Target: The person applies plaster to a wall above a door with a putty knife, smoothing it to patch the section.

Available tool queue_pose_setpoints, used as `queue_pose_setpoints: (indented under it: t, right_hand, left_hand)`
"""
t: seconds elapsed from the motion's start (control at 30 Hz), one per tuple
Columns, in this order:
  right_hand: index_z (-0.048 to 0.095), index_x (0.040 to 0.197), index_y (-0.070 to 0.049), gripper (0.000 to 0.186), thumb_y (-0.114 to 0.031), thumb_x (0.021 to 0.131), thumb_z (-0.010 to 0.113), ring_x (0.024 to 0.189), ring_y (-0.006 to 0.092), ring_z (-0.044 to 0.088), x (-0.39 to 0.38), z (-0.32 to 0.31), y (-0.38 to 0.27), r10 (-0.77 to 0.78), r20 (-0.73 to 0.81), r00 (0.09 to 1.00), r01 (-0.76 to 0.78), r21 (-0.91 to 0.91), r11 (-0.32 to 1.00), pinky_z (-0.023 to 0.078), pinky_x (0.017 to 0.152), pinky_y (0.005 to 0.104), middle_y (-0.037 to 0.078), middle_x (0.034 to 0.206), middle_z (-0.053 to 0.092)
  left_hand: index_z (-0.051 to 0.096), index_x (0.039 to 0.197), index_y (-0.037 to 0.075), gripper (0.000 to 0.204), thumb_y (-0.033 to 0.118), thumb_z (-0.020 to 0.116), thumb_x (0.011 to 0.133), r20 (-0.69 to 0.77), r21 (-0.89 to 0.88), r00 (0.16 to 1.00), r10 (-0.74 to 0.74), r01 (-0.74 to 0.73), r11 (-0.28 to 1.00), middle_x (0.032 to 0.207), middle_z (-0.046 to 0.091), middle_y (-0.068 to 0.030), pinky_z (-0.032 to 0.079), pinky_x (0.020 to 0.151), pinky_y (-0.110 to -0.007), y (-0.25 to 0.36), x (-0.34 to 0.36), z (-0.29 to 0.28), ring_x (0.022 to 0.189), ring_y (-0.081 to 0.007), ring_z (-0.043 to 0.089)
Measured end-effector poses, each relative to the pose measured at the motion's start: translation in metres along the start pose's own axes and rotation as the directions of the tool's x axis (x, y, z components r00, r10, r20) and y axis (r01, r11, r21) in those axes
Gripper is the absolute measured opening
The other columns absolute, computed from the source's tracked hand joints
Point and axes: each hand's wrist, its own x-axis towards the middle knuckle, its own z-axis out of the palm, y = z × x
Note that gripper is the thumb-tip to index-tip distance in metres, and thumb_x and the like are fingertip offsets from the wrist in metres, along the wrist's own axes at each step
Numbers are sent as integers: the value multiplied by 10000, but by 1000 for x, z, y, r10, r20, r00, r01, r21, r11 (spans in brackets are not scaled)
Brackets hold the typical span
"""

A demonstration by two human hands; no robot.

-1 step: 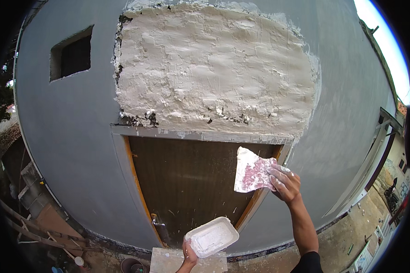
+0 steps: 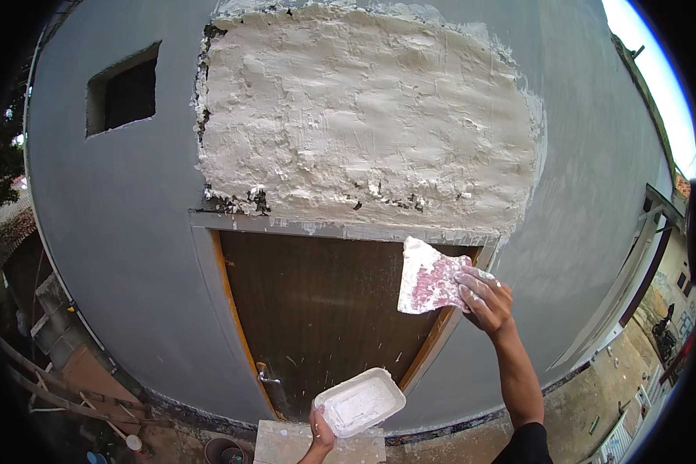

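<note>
My right hand [image 2: 487, 300] grips the narrow end of a pink putty scraper [image 2: 433, 282], its wide blade smeared with white filler and pointing left. The scraper is in front of the door's upper right part, just below the frame. My left hand [image 2: 322, 427] holds a shallow white plastic tub [image 2: 361, 402] by its left side, low in front of the door. White paste coats the inside of the tub. Above the door frame, a rough patch of off-white filler [image 2: 363, 116] covers the wall, with dark gaps along its left and lower edges.
A brown door [image 2: 325, 309] with a lever handle [image 2: 267, 375] stands in a grey wall [image 2: 124, 255]. A small square opening [image 2: 130, 94] is at upper left. Wooden poles [image 2: 77, 406] and a bucket [image 2: 224, 451] are at lower left. A pale step [image 2: 286, 441] lies below the door.
My right hand and the scraper have risen slightly, toward the door frame. My left hand and the tub look the same.
</note>
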Motion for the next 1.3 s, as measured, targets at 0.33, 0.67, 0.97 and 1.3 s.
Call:
queue_pose_setpoints:
  t: [0.33,0.67,0.97,1.3]
  right_hand:
    - [538,833,-28,98,-82,810,616,699,277,589,149,82,87,-71,251,965,36,143,989,497,625,394,97,735,567]
    - [543,853,9,156,-70,787,660,760,411,590,197,156,129,45,562,826,-233,266,935,466,659,434,204,772,621]
    - [578,877,-5,142,-93,790,647,812,391,604,219,199,143,21,628,778,-210,228,951,463,697,458,208,791,622]
    - [573,899,-12,100,-87,838,547,738,403,624,216,222,142,81,562,823,-104,10,994,493,625,486,219,726,613]
  left_hand:
    - [469,1206,-2,417,261,328,915,-53,7,994,97,-97,995,1158,565,-157,434,970,-378,9,13,-10,1088,-275,560]
    - [455,1194,-3,373,176,333,890,-102,-49,990,96,-102,994,1138,547,-147,414,964,-362,38,12,-2,1074,-253,544]
    - [437,1221,0,398,198,319,897,-97,4,989,114,-115,993,1153,538,-152,400,981,-363,33,23,-20,1100,-259,529]
    - [426,1236,-5,425,183,347,863,-85,-24,989,123,-125,992,1166,531,-155,386,992,-356,36,29,-16,1109,-261,523]
